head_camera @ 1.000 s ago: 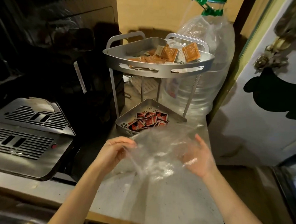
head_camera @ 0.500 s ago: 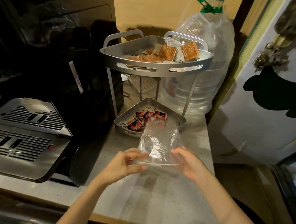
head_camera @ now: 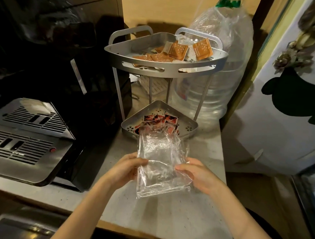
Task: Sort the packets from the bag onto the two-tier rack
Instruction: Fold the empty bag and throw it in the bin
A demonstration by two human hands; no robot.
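Note:
A clear plastic bag, crumpled and with nothing visible inside, is held flat above the counter. My left hand pinches its left edge and my right hand pinches its right edge. Just beyond stands the silver two-tier corner rack. Several orange packets lie on its upper tray. Several red and black packets lie on its lower tray, partly hidden behind the top of the bag.
A coffee machine with a slotted steel drip tray fills the left side. A large water bottle wrapped in plastic stands behind the rack. A white fridge door is at the right. The grey counter ends near my forearms.
The bag was spread loosely between my hands; both hands have come closer together and now hold it flattened and folded narrower, slightly nearer to me.

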